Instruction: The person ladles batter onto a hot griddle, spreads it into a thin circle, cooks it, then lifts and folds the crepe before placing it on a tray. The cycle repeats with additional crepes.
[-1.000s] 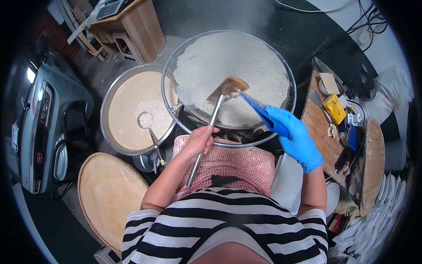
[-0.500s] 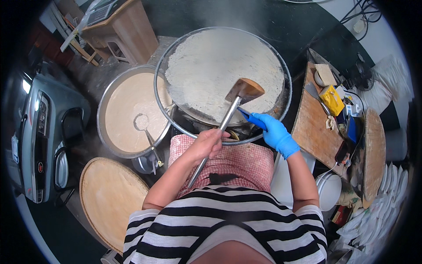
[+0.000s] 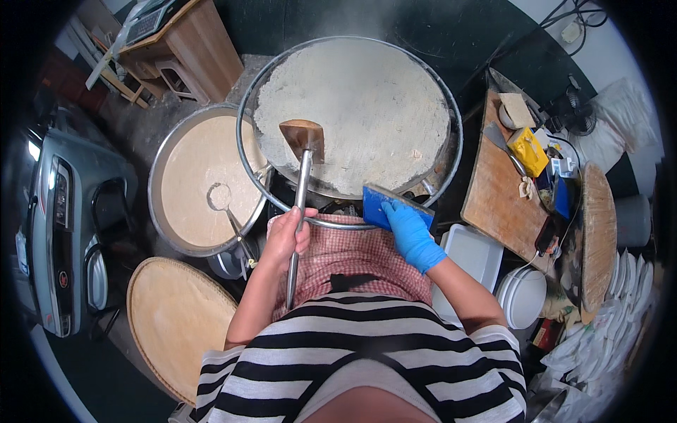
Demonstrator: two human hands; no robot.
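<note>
Likely smoothing step: left hand (image 3: 288, 236) grips the long spreader (image 3: 303, 135), blade near the griddle's (image 3: 310, 188) left edge, gloved right hand (image 3: 411, 238) pinches the blue scraper (image 3: 378, 206) at its near-right rim; next stroke probably needs blade flat.

Two hands (image 3: 284, 236) (image 3: 410, 236) show, with one long-handled spreader (image 3: 303, 183), one round griddle (image 3: 440, 161), one batter basin (image 3: 155, 183), one ladle (image 3: 233, 223) and one fan (image 3: 582, 120).

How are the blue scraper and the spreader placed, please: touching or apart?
Apart: the head view shows a clear gap between the blue scraper and spreader.
</note>
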